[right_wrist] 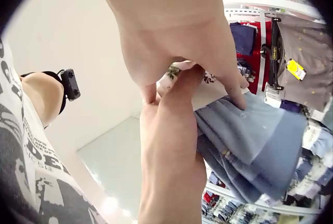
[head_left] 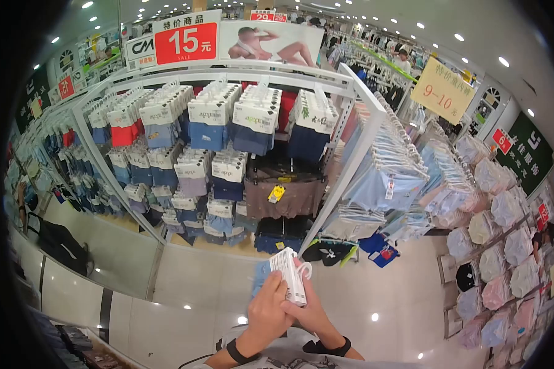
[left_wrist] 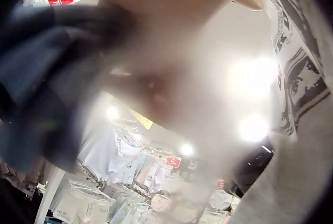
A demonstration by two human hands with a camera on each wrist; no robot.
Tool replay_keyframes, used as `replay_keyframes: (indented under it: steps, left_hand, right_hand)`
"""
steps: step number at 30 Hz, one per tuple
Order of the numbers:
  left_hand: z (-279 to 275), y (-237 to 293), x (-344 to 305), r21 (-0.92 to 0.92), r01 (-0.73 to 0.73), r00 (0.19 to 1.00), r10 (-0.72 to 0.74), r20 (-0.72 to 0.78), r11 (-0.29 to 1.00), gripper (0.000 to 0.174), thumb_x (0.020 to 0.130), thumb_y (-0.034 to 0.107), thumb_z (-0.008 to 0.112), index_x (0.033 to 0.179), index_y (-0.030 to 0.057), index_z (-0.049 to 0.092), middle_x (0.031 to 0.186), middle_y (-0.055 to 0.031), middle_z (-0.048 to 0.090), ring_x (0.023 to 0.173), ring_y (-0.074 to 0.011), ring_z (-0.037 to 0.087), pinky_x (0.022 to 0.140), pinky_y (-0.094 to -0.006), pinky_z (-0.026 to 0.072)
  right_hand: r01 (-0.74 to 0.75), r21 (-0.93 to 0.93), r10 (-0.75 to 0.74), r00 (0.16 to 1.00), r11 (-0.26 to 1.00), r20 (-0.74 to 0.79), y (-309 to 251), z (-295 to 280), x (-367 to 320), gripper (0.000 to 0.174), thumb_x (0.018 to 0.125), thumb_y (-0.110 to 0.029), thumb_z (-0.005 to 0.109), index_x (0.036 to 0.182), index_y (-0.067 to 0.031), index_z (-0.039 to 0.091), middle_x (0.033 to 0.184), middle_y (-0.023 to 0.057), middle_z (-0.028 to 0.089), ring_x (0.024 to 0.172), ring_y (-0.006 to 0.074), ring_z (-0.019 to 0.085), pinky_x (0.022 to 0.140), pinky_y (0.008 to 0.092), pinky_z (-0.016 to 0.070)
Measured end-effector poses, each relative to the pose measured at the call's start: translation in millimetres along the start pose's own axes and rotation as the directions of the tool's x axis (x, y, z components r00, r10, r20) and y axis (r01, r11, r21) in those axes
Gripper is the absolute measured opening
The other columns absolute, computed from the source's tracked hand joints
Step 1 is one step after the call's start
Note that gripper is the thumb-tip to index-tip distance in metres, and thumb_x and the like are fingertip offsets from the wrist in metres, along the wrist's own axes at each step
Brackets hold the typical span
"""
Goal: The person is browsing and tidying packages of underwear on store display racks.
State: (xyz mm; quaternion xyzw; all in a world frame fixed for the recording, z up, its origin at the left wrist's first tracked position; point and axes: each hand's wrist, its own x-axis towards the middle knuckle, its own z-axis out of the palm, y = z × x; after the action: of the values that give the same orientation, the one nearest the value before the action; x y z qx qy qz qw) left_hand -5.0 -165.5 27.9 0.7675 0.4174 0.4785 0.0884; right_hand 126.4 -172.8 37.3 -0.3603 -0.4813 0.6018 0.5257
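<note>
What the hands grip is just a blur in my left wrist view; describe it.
Observer: In the head view, the left hand and right hand hold a rectangular white printed card pack.

Operator: Tell me what juts from it.

Observer: A curved white plastic-looking hook sticks out on the pack's right side, as the head view shows it.

Operator: Now give me one detail of the goods hanging ahead.

Observer: A bright yellow paper-like tag is on the grey-brown fabric trunks.
</note>
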Motion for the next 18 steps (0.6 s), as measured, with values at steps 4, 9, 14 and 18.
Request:
replay_keyframes:
  steps: [4, 9, 14, 18]
  left_hand:
    - [-5.7, -2.8, 12.5, 0.005, -0.081, 0.996, 0.081, 0.034, 0.997, 0.053, 0.070, 0.011, 0.076, 0.115, -0.0092, 0.059, 0.123, -0.0299, 0.060, 0.114, -0.0407, 0.063, 0.087, -0.0425, 0.0557]
    - [4.4, -18.1, 21.9, -0.133, -0.097, 0.992, 0.107, 0.067, 0.986, 0.055, 0.070, 0.013, 0.077, 0.116, -0.0102, 0.059, 0.124, -0.0292, 0.061, 0.111, -0.0380, 0.065, 0.084, -0.0402, 0.0573]
    - [22.3, -40.6, 42.5, -0.256, -0.067, 0.997, 0.074, 0.019, 0.964, 0.056, 0.071, 0.010, 0.076, 0.118, -0.0120, 0.057, 0.127, -0.0294, 0.060, 0.109, -0.0387, 0.066, 0.084, -0.0393, 0.0574]
    - [39.7, -60.0, 80.3, -0.350, -0.074, 0.997, 0.076, -0.009, 0.934, 0.054, 0.070, 0.004, 0.073, 0.118, -0.0133, 0.056, 0.128, -0.0297, 0.060, 0.112, -0.0396, 0.065, 0.087, -0.0392, 0.0564]
  right_hand:
    - [0.000, -0.026, -0.002, 0.999, 1.000, -0.052, -3.7, -4.5, 8.0, 0.102, 0.080, -0.010, 0.079, 0.157, -0.0041, 0.012, 0.152, 0.0145, 0.031, 0.139, 0.0235, 0.034, 0.114, 0.0377, 0.0299]
    - [0.069, -0.232, -0.074, 0.997, 0.970, -0.014, -1.8, -29.7, 24.0, 0.109, 0.070, -0.016, 0.087, 0.155, -0.0041, 0.019, 0.148, 0.0129, 0.031, 0.136, 0.0239, 0.036, 0.113, 0.0380, 0.0294]
    - [0.163, -0.415, -0.205, 0.977, 0.895, -0.057, 7.9, -44.8, 58.3, 0.119, 0.059, -0.028, 0.092, 0.152, -0.0039, 0.022, 0.139, 0.0103, 0.035, 0.129, 0.0233, 0.040, 0.109, 0.0366, 0.0320]
    - [0.251, -0.451, -0.333, 0.936, 0.856, -0.111, 4.9, -61.2, 102.2, 0.112, 0.052, -0.030, 0.093, 0.142, -0.0072, 0.032, 0.137, 0.0146, 0.029, 0.129, 0.0295, 0.036, 0.108, 0.0411, 0.0314]
